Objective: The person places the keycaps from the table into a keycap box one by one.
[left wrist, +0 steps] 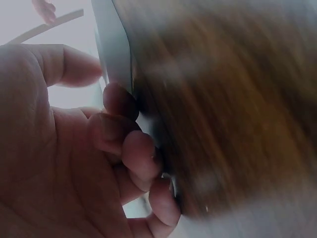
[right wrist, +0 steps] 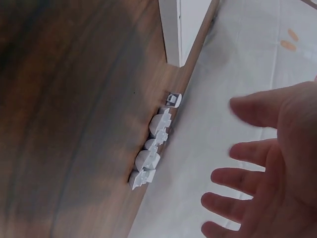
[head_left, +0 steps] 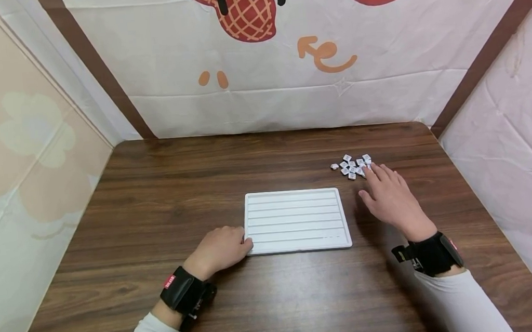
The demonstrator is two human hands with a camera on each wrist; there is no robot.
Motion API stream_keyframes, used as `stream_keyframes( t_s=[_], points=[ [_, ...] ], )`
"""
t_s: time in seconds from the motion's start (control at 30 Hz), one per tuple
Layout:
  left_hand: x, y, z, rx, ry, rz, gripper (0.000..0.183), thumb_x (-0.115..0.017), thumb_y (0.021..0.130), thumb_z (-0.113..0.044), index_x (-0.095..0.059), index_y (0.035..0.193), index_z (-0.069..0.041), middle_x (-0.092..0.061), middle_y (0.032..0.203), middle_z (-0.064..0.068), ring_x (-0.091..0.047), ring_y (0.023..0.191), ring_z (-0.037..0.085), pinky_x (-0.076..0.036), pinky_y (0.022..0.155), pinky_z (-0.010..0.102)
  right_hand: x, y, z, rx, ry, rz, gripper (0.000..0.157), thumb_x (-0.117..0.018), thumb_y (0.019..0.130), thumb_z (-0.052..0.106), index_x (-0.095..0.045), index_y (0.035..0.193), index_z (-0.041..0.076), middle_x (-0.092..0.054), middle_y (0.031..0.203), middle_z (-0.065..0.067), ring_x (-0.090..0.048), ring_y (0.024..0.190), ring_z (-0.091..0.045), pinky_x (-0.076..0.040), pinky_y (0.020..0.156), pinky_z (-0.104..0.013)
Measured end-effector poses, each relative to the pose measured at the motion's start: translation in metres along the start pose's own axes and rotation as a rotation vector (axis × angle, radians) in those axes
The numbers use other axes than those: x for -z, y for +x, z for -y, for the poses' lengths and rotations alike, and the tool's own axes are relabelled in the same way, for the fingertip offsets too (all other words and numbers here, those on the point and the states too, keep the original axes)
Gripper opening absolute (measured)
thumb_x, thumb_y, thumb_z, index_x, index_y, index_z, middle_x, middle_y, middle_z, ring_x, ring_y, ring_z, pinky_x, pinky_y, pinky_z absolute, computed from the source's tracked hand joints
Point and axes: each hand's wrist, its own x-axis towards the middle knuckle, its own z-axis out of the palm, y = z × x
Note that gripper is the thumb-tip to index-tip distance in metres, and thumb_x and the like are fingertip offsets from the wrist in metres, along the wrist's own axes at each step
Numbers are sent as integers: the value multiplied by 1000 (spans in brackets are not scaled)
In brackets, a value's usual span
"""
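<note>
A white rectangular board [head_left: 296,221] with several horizontal ridges lies on the table. My left hand [head_left: 223,248] grips its lower left edge, thumb on top and the other fingers curled at the side. In the left wrist view, the thumb [left wrist: 74,67] and fingers meet at the edge of the white board [left wrist: 115,44]. At the far right, small white keycap-like pieces [head_left: 352,169] lie in a loose cluster. My right hand [head_left: 393,200] is held over the near right side of this cluster, fingers spread and holding nothing. The right wrist view shows the white pieces [right wrist: 147,159] beyond the extended fingertips.
The dark wood table [head_left: 164,184] has rounded far corners. Behind it hangs a white printed cloth [head_left: 252,104], with more cloth walls at the left [head_left: 33,127] and right [head_left: 510,115]. One white piece [head_left: 334,166] sits slightly apart, left of the cluster.
</note>
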Motion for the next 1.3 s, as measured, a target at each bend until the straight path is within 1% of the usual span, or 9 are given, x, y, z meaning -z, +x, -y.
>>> stream_keyframes(
  t_s=[0.1, 0.17, 0.3, 0.47, 0.57, 0.73, 0.9, 1.1, 1.3],
  points=[
    [0, 0, -1, -15, -4, -2, 35, -53, 99, -30, -53, 66, -15, -46, 60, -2, -45, 57, 16, -36, 58, 33, -3, 14, -3, 21, -22, -11, 50, -55, 100, 18, -47, 143, -7, -44, 145, -33, -39, 134, -51, -34, 107, -63],
    [-1, 0, -1, -16, -8, -5, 36, -53, 99, -29, -52, 65, -15, -44, 59, -3, -44, 56, 16, -36, 57, 33, -6, 23, -5, 48, -24, -18, 44, -57, 98, 14, -53, 137, -8, -53, 136, -31, -48, 125, -50, -41, 100, -61],
    [-2, -1, -1, -2, -13, 1, 37, -52, 98, -28, -52, 63, -15, -41, 59, -4, -42, 55, 16, -34, 57, 33, -16, 39, -8, 87, -14, -21, 32, -59, 96, 8, -61, 125, -5, -61, 113, -23, -58, 106, -43, -49, 86, -54],
    [-2, -1, -2, 20, -22, 9, 38, -51, 98, -28, -51, 62, -15, -41, 59, -3, -42, 55, 17, -35, 58, 34, -26, 52, -14, 97, -21, -9, 29, -60, 93, 5, -64, 120, -5, -62, 108, -21, -62, 101, -39, -51, 82, -52],
    [-1, -1, -3, 36, -12, 19, 37, -51, 97, -29, -54, 63, -15, -46, 61, -1, -45, 59, 19, -37, 61, 37, -29, 58, -15, 99, -27, -2, 28, -62, 92, 4, -65, 118, -5, -63, 107, -20, -63, 99, -39, -51, 82, -52],
    [1, -1, -7, 61, 6, 34, 34, -52, 96, -30, -58, 67, -14, -54, 66, 3, -49, 64, 23, -39, 62, 40, -35, 64, -15, 71, -29, 8, 20, -64, 93, 7, -67, 111, -2, -62, 102, -18, -64, 90, -36, -52, 75, -52],
    [-1, -1, -8, 62, -19, 22, 36, -53, 96, -28, -57, 62, -14, -47, 62, 0, -43, 58, 20, -35, 54, 35, -42, 69, -18, 70, -34, -1, 15, -64, 92, 5, -67, 105, -2, -62, 100, -18, -64, 86, -37, -52, 72, -51],
    [0, 1, -9, 65, -36, 16, 42, -52, 95, -28, -46, 55, -17, -35, 58, -3, -34, 53, 16, -28, 50, 32, -41, 74, -19, 81, -31, -15, 13, -64, 90, 0, -67, 102, -4, -61, 97, -20, -64, 87, -38, -53, 73, -51],
    [2, 4, -10, 75, -33, 16, 43, -53, 94, -28, -45, 54, -17, -36, 58, -3, -36, 53, 16, -29, 50, 32, -36, 76, -17, 58, -32, 20, 16, -62, 91, 1, -65, 105, -7, -60, 100, -23, -64, 89, -38, -53, 75, -50]
  ],
)
